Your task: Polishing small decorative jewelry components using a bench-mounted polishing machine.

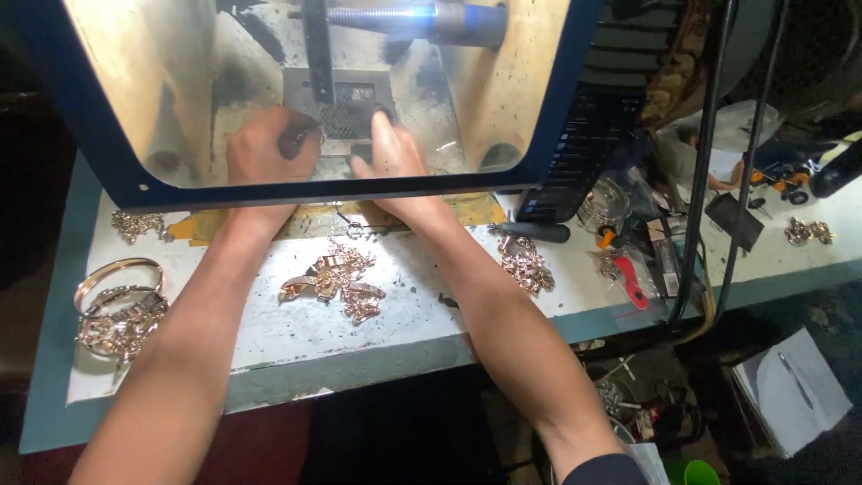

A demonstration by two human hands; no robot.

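Both hands inside cabinet [557, 99]: left hand [269, 148] closed on small dark piece [294, 137], likely light, stiff, pinched at edges; right hand [391, 153] flat, fingers extended, grip unclear.

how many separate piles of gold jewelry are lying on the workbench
5: small chain far left, bangle heap at the left edge, centre pile between the forearms, chains right of them, cluster far right. Clutter may hide more.

Relative to the blue-framed cabinet window [539, 171], small clear plastic packets [620, 260] lie just to its right on the bench, one with red inside. Farther right, below the bench, a white paper sheet [790, 391] lies tilted on the floor.
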